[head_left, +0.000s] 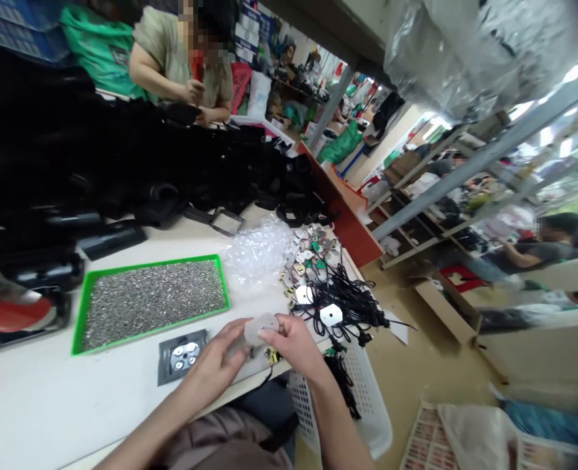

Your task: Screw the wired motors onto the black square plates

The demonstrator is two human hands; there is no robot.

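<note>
Hands, head view: right hand (292, 341), pinching pale plate (258, 328), thumb on face, above near edge of desk (29, 405); left hand (223, 359), fingers bent at plate's opposite side, grip uncertain. Yellow part (273, 356), black lead: just below. Handling advised: support plate by rim, lead kept slack, unpinched. Beside left hand: grey block (164, 371).

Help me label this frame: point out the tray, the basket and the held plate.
Tray (80, 329): head view, on its green rim.
Basket (367, 378): head view, on its perforated wall.
Held plate (256, 326): head view, on its flat face.
</note>
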